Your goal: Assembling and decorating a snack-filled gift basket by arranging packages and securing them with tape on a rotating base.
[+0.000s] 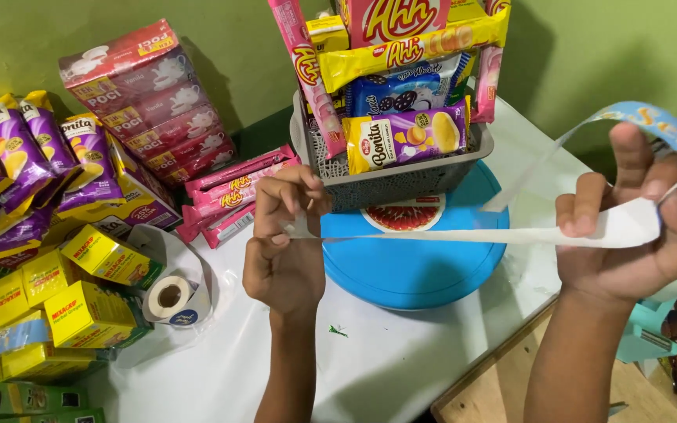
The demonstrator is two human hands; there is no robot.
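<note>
Long white paper ribbon (448, 235) stretched taut, pinched between left hand (285, 251) fingers and right hand (628, 227) fingers; beyond, grey snack-filled basket (401, 176) unwrapped.

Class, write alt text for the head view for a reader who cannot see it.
Two hands, left hand and right hand, stretch a white ribbon taut over a white table. Behind it, a grey basket of snack packs stands on a blue disc; more packs lie left.

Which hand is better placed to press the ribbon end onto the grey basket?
Probably the left hand: it pinches the ribbon end close to the grey basket. The right hand holds the looped part farther out to the side.
</note>
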